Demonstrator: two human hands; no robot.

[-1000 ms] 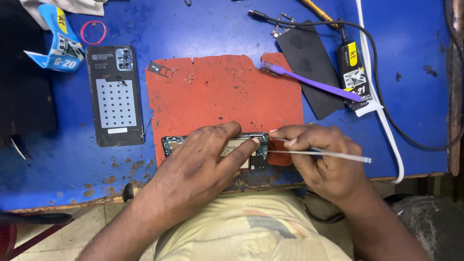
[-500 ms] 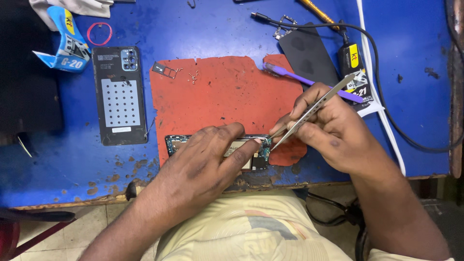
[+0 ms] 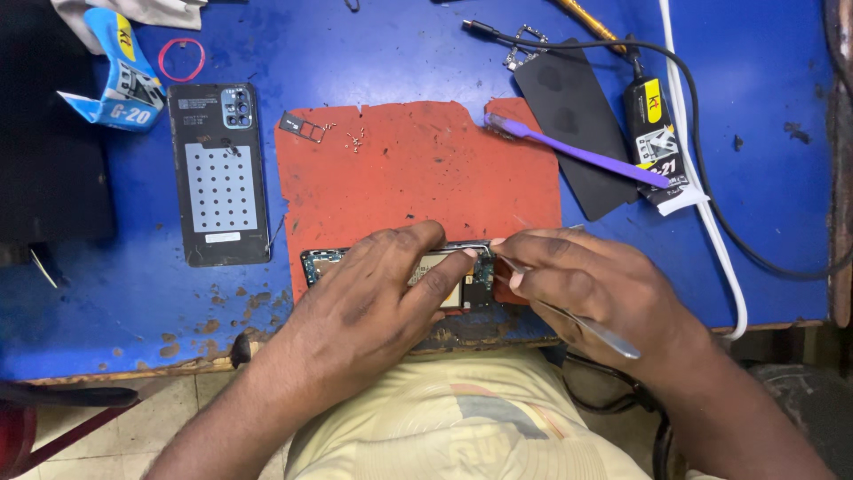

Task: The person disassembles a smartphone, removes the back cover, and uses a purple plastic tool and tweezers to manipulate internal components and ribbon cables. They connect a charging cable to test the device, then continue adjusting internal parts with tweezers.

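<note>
Swung my right hand (image 3: 595,289) down w/ the tweezers (image 3: 577,322) pinched tight — tip's at the opened phone (image 3: 462,276) now, left hand (image 3: 373,298) pressing it flat on red mat (image 3: 418,169).

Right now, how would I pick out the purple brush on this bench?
Start at the red mat in the middle of the blue bench. At its upper right corner a thin purple brush lies slanted, bristles on the mat, handle crossing the black panel. It is the only purple thing there.
</note>
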